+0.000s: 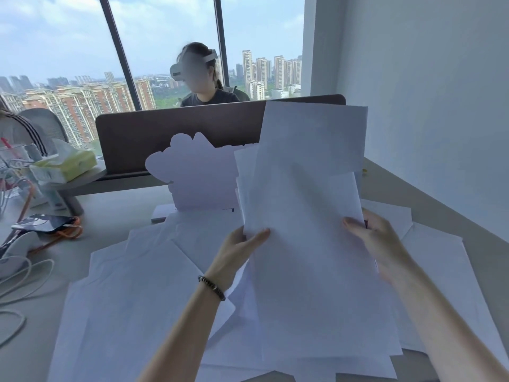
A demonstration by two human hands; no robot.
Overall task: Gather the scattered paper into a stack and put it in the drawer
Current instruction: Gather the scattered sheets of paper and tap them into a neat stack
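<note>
Both forearms reach forward, left hand and right hand raised, thumbs up, in pinching grip.

Big window with dark mullions, daylight, cloudy sky, high-rise blocks outside. Plain white wall on the right. Light grey desk with a dark brown divider panel across the back; grey mesh chair at far left.
</note>
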